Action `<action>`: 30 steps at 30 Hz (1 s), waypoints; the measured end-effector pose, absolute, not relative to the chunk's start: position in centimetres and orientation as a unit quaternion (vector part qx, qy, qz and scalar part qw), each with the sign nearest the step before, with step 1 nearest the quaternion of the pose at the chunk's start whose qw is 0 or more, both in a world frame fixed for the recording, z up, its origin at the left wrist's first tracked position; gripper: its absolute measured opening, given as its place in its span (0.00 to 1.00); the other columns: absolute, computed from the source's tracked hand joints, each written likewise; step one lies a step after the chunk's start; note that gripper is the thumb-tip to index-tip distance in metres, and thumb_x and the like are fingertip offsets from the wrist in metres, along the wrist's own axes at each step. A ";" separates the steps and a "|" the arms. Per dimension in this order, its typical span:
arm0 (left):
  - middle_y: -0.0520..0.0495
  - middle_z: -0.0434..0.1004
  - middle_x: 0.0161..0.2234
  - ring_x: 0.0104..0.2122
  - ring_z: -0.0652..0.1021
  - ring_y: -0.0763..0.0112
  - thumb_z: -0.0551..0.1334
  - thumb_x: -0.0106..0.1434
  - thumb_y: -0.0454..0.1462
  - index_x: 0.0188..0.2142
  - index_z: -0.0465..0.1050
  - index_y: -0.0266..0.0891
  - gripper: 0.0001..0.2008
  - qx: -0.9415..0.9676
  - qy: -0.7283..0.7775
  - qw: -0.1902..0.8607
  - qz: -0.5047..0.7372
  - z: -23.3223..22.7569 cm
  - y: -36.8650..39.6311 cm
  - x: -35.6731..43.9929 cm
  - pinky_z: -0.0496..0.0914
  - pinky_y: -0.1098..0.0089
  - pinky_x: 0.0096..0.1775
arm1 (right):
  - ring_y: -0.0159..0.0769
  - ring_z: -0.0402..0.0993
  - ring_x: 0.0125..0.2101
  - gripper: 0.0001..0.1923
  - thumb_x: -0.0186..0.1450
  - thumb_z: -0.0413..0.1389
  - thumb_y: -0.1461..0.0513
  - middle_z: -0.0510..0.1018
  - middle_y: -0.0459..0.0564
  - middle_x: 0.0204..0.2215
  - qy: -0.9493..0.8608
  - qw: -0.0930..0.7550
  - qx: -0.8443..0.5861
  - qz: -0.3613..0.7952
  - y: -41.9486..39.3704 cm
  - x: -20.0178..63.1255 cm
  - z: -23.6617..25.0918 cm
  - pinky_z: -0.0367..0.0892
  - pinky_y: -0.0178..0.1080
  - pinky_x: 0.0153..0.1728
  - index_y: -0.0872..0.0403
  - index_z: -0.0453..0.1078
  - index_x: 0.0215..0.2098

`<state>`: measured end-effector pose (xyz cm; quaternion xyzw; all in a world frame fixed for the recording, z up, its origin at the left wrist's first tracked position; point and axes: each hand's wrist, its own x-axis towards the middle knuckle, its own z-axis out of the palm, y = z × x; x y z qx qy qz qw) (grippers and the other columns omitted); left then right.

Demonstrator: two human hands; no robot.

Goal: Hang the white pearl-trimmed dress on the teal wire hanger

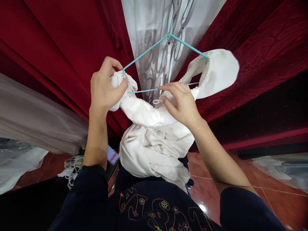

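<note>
Two hands are at work in the middle of the frame, and you are partway through fitting a white garment [154, 141] onto a turquoise hanger [154, 48]. The hanger hangs at upper centre, in front of a pale sheer curtain [144, 25] flanked by red drapes [48, 41]. The garment's right shoulder is already over the hanger's end at upper right; the left shoulder looks only half seated.

Your left hand [104, 86] is closed on the bunched fabric at the hanger's left corner, thumb and fingers pinched together over the pearl-trimmed neckline [144, 101]. Your right hand [179, 99] sits just right of centre, fingers pinched on a small loop at the neckline, touching the hanger's lower bar.

The next move, as I judge it, calls for easing that left shoulder over the corner without snagging the pearls, while keeping the loop taut. The rest of the garment hangs crumpled toward your lap, above the red tiled floor [209, 179].
</note>
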<state>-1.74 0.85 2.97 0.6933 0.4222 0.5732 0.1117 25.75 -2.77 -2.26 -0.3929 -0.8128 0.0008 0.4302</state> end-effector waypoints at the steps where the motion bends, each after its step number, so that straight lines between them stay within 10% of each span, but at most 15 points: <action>1: 0.54 0.74 0.28 0.36 0.76 0.63 0.75 0.56 0.28 0.39 0.77 0.43 0.14 0.680 0.422 0.113 0.588 2.8 0.7 -1.9 0.67 0.65 0.43 | 0.47 0.73 0.50 0.15 0.71 0.51 0.60 0.78 0.53 0.49 -0.804 0.443 -0.396 -0.002 -3.0 25.7 -2.5 0.65 0.51 0.53 0.51 0.72 0.54; 14: 0.57 0.78 0.24 0.26 0.75 0.76 0.67 0.57 0.22 0.30 0.83 0.37 0.10 0.551 0.422 -0.017 0.720 1.3 -0.1 -7.4 0.67 0.69 0.30 | 0.47 0.72 0.48 0.14 0.70 0.53 0.61 0.77 0.54 0.48 -0.779 0.469 -0.416 0.002 -5.2 25.1 -2.4 0.63 0.51 0.51 0.52 0.73 0.52; 20: 0.53 0.82 0.28 0.27 0.78 0.74 0.68 0.56 0.27 0.35 0.83 0.35 0.08 0.523 0.491 0.120 0.686 -6.2 -1.5 -5.4 0.70 0.72 0.31 | 0.46 0.72 0.48 0.15 0.70 0.54 0.59 0.77 0.53 0.49 -0.778 0.468 -0.420 0.004 -5.6 25.0 -2.3 0.63 0.51 0.52 0.51 0.73 0.53; 30: 0.41 0.78 0.54 0.55 0.78 0.56 0.68 0.66 0.53 0.53 0.74 0.43 0.24 0.543 0.324 0.307 0.711 -5.6 -2.5 3.4 0.72 0.60 0.58 | 0.45 0.73 0.51 0.15 0.71 0.54 0.59 0.77 0.52 0.50 -0.761 0.497 -0.417 0.009 -6.0 24.5 -2.9 0.65 0.52 0.54 0.50 0.72 0.54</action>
